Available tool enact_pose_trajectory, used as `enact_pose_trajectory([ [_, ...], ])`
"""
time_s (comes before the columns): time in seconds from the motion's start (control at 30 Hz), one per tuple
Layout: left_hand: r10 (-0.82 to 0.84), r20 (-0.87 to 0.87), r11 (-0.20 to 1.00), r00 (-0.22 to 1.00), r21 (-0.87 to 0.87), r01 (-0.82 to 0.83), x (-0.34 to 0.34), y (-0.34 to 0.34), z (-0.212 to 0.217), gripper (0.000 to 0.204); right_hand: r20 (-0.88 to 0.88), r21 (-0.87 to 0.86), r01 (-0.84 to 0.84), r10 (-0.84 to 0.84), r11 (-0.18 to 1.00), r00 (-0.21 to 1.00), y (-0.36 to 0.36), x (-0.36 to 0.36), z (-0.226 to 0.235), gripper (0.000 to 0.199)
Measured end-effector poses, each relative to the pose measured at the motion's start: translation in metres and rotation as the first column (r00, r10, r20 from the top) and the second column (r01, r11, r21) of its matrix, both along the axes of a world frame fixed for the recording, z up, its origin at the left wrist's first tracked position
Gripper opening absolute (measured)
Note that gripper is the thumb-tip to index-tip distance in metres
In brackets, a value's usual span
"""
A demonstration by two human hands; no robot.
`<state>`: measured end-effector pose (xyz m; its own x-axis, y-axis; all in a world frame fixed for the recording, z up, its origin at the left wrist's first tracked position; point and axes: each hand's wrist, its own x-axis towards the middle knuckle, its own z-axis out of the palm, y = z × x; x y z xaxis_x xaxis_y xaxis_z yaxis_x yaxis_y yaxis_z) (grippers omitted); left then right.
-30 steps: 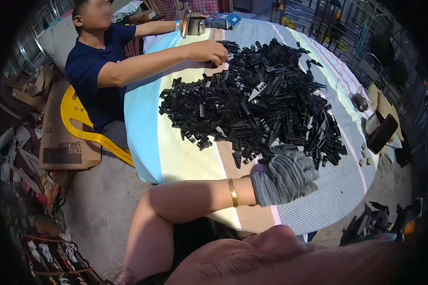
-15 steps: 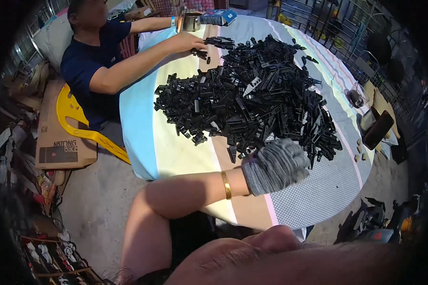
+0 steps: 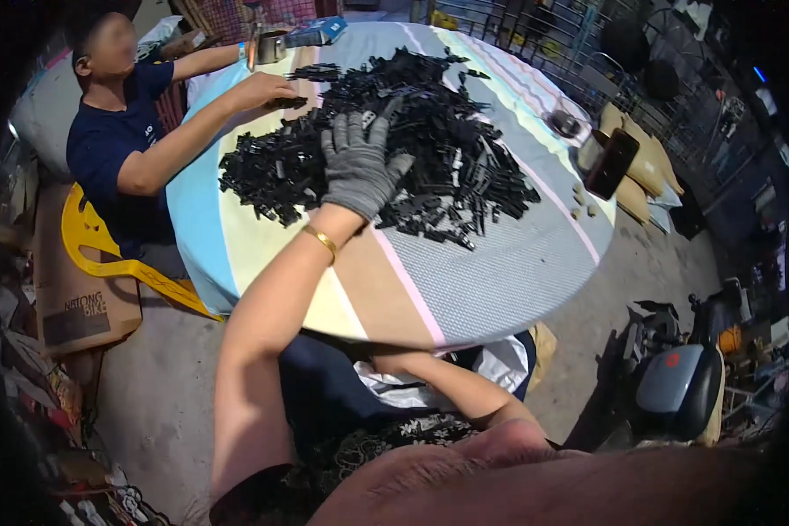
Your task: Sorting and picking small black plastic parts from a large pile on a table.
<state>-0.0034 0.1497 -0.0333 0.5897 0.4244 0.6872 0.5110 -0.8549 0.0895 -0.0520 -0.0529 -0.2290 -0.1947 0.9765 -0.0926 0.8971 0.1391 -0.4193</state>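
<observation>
A wide heap of small black plastic parts (image 3: 438, 123) covers the middle of the cloth-covered round table (image 3: 517, 272). My left hand (image 3: 358, 168), in a grey knitted glove, lies palm down on the heap with its fingers spread. A gold bangle (image 3: 323, 238) circles that wrist. Low at the table's near edge, my right hand (image 3: 396, 360) rests above a white plastic bag (image 3: 500, 364) in my lap. Its fingers are mostly hidden, and whether they hold anything does not show.
Across the table at left sits a co-worker (image 3: 118, 140), one hand at the heap's edge. A metal cup (image 3: 272, 46) and blue box (image 3: 316, 31) stand at the far edge. A phone (image 3: 613, 164) stands at right. A yellow chair (image 3: 140, 270) and scooter (image 3: 675, 381) flank the table.
My left hand has gone from the heap's near right edge to farther in and left, its fingers spreading. My right hand has come into view by the lap. The whole view has shifted.
</observation>
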Motion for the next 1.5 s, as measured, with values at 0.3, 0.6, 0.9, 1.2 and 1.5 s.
enact_pose_trajectory([
  [0.3,-0.016,-0.120,1.000,0.993,0.007,0.017,0.022,-0.003,-0.011,0.047,-0.388,0.094,-0.065,0.097,0.993,0.917,-0.111,0.019,0.085,0.030],
  [0.6,-0.123,-0.174,0.983,0.977,-0.159,0.096,0.027,-0.078,0.004,0.035,-0.340,0.576,0.695,-0.647,0.430,0.682,-0.089,0.222,0.186,0.023],
  [0.9,-0.495,-0.195,0.868,0.846,-0.159,0.471,0.007,-0.109,0.017,0.039,-0.093,0.685,0.593,-0.756,0.424,0.648,-0.058,0.270,0.147,0.017],
  [1.2,-0.425,-0.453,0.904,0.784,-0.169,0.393,0.007,-0.104,-0.004,0.056,-0.522,0.143,0.586,-0.443,0.797,0.729,-0.133,0.119,0.193,0.012],
  [1.5,-0.464,-0.378,0.885,0.801,-0.151,0.441,0.012,-0.117,-0.009,0.050,-0.124,-0.529,0.059,-0.146,0.847,0.981,-0.085,0.063,-0.044,0.037],
])
